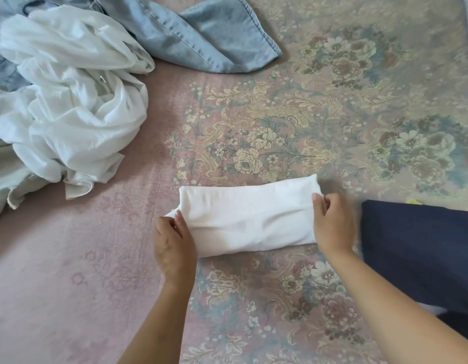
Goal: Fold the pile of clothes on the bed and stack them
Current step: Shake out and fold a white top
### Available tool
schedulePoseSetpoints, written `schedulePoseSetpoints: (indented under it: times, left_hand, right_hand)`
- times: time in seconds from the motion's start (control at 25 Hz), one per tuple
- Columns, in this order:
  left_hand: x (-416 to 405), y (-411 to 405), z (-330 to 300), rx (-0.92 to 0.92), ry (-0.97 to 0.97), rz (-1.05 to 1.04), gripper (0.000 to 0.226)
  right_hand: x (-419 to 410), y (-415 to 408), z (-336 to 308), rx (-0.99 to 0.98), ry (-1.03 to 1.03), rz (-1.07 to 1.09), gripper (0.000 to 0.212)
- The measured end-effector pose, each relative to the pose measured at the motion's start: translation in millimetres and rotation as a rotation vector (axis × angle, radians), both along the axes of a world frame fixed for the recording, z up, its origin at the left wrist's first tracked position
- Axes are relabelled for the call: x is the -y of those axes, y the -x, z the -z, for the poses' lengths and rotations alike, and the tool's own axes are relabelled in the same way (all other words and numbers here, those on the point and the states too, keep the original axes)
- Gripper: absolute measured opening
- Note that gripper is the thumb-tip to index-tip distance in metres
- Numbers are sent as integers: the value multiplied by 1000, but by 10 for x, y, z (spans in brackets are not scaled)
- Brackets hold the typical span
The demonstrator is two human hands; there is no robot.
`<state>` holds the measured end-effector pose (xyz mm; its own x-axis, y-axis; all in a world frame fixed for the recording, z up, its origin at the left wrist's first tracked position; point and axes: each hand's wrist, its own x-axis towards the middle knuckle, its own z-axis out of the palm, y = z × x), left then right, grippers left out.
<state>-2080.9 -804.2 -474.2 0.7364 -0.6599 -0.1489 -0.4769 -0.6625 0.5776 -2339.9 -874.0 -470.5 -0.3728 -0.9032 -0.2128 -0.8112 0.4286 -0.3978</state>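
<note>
Head camera looks down at a small folded white cloth bundle lying on the pink flowery bedspread, right between both hands. Left hand pinches its left end and right hand grips its right end. Its long side runs left to right, tipped up a little on the right. It looks smooth and soft. A crumpled white cloth pile and a light blue denim garment lie far back.

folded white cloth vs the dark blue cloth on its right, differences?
The white cloth is gripped at both ends by the left hand and right hand; the dark blue cloth lies untouched. White sits fully in view; dark blue runs off the right edge. Both are folded and lie on the bed cover.
</note>
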Motion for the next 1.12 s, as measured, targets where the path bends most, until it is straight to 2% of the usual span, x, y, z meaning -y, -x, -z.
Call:
schedulePoseSetpoints:
  times: [0.12,0.32,0.4,0.48,0.6,0.68,0.8,0.92,1.0,1.04,1.12]
  left_hand:
    - [-102,19,-9,-34,-30,55,26]
    - [-165,-307,61,-26,-166,-36,28]
    - [-180,-248,48,76,-220,36,41]
    - [-166,-160,7,141,-158,171,51]
    - [120,-216,-102,175,-57,170,44]
    - [386,-274,-86,102,-150,147,41]
    - [535,-297,-29,61,-301,282,31]
    - [459,-422,-90,65,-358,201,29]
    - [371,-387,-87,177,-316,246,27]
    - [334,-324,-55,313,-195,317,25]
    - [225,-139,6,492,-37,603,39]
  right_hand:
    - [-153,-68,40,44,-63,106,36]
    - [-242,201,40,-73,-145,26,38]
    - [-227,147,8,-91,-200,-4,39]
    - [-170,27,-69,-86,-128,-40,42]
    - [57,-49,-69,-36,36,-18,42]
    - [251,-80,-45,-27,6,-14,39]
    - [321,-64,-8,-79,-79,-87,26]
    - [273,115,21,-88,-24,-77,23]
    - [235,70,-33,-179,-4,-160,28]
    - [189,-17,-53,-254,25,-220,32]
    - [-21,-324,-95,-332,126,-389,49]
